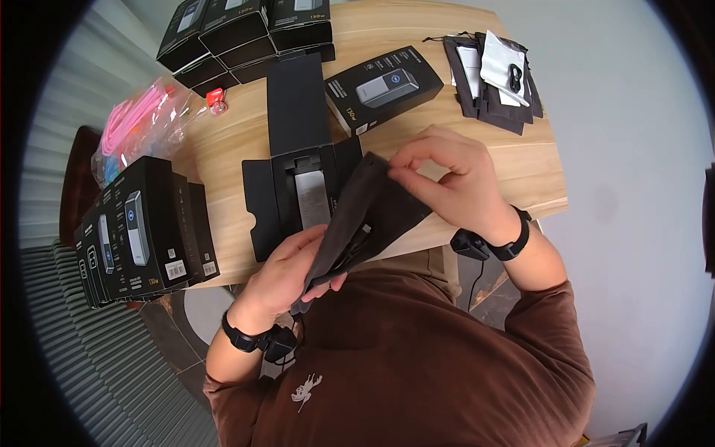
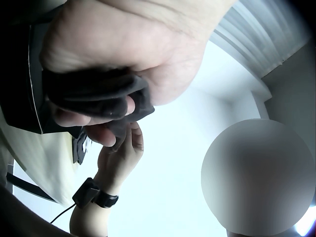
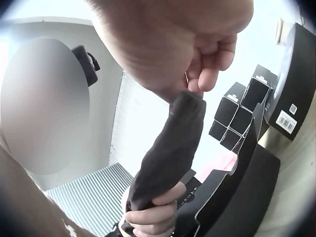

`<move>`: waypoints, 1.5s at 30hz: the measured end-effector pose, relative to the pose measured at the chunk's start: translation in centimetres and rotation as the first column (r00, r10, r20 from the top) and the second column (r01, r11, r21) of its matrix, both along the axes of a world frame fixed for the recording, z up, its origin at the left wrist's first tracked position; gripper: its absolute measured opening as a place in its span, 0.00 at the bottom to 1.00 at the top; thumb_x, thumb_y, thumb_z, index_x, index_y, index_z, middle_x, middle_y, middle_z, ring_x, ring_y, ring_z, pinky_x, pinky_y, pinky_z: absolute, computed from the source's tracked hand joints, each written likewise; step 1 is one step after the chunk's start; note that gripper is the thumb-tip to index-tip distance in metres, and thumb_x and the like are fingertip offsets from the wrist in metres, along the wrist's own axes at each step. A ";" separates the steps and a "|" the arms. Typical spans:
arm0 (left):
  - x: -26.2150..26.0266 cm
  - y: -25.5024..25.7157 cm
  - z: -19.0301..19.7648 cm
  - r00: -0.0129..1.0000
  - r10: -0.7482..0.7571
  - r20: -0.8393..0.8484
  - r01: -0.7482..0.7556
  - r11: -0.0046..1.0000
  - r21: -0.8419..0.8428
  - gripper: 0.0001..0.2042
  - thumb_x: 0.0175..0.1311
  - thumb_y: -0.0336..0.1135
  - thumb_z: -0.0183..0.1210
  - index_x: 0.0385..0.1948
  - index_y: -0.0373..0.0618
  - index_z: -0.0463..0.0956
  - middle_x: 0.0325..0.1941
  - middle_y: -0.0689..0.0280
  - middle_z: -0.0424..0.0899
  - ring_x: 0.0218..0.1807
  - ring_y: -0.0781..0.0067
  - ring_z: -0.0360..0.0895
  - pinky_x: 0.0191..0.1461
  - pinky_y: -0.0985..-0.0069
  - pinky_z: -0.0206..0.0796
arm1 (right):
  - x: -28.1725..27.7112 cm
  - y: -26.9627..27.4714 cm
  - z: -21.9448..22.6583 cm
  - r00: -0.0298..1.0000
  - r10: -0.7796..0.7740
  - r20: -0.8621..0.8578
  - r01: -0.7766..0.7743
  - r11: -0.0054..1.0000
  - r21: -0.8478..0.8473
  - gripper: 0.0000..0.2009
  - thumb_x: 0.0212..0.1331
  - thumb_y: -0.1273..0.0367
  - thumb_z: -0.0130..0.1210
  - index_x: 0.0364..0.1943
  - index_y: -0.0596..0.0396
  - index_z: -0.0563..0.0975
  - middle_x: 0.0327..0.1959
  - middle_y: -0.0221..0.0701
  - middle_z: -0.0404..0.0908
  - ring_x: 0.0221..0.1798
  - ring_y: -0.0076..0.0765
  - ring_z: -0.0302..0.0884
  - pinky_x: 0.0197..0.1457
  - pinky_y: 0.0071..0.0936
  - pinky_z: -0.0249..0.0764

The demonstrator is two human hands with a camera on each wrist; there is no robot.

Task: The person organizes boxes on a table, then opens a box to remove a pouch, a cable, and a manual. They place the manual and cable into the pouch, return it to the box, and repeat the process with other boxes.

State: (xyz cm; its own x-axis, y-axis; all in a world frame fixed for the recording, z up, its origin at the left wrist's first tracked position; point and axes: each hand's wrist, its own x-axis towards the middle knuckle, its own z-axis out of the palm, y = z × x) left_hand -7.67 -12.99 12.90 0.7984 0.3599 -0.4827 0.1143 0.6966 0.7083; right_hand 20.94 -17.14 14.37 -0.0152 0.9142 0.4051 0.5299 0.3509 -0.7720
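My left hand grips the lower end of a dark grey fabric pouch, fingers curled round the cloth. At the pouch's upper edge, my right hand pinches the fabric between thumb and fingertips; the right wrist view shows the pouch stretched between both hands. A black cable with a small metal plug shows against the dark cloth, beside the left fingers. Just beyond the left hand lies an open black box, its flaps spread. Inside it is a silver block-shaped device, partly covered by the hand and pouch.
A closed black box lies behind the open one. More boxes are stacked at the back and left. Several pouches with white papers and a black cable lie at the right. A plastic bag holds pink items.
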 end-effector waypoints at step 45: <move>4.1 -3.1 2.8 0.975 0.221 -0.027 -0.152 0.747 0.647 0.30 0.69 0.20 0.42 0.76 0.28 0.55 0.72 0.48 0.73 0.75 0.58 0.70 0.78 0.69 0.58 | 4.0 -4.6 -1.5 0.534 0.053 -0.844 -0.330 0.932 -0.149 0.15 0.45 0.76 0.48 0.40 0.59 0.73 0.30 0.36 0.75 0.32 0.34 0.73 0.36 0.29 0.69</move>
State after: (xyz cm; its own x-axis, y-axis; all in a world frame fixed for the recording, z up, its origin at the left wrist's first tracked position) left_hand -3.54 -16.14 15.72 0.6452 0.7479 -0.1560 0.1213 0.1014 0.9874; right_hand 24.97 -21.70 12.91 0.0062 0.9964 0.0849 -0.4343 0.0792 -0.8973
